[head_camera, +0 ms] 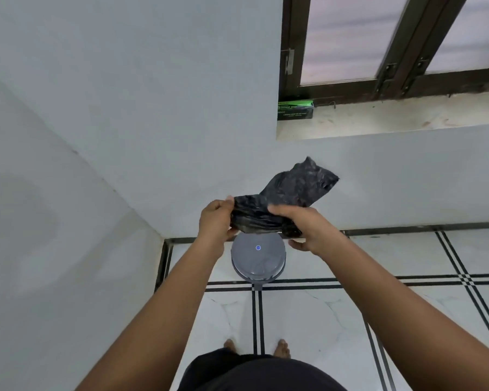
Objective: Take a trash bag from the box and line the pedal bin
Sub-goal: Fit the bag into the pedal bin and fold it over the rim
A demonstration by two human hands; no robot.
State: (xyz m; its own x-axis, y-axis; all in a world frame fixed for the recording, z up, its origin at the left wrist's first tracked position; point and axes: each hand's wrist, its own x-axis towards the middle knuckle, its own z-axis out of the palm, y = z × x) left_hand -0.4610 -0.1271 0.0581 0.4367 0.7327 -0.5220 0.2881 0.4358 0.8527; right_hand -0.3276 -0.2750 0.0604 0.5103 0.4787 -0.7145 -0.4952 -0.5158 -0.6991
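Person stands barefoot facing a corner, both arms out in front. Black trash bag [287, 200] is bunched and folded, held in the air between both hands, directly above the pedal bin [258, 259]. Left hand [215, 220] is closed around the bag's left end, thumb on top. Right hand [302, 225] clamps the right side, fingers over the top and thumb underneath; a loose folded end sticks up and to the right, past the right hand.

Bin is grey, round, lid down, small blue mark in the middle of the lid. It sits on the floor close to the wall, in front of the person's feet [282, 348]. The pedal pokes out on the near side, over a black tile line. The held bag hides the bin's far edge from this angle.

Green and black box [295, 109] lies on the window sill [393, 117], at its left end against the wall return, well above and to the right of the bin. Can't tell whether the box is open.

Window [393, 43] has a dark frame and frosted panes. Walls are plain white and meet in a corner at the left. Floor [308, 320] is white marble-look tile with paired black inlay stripes and a dark border strip along the wall base.
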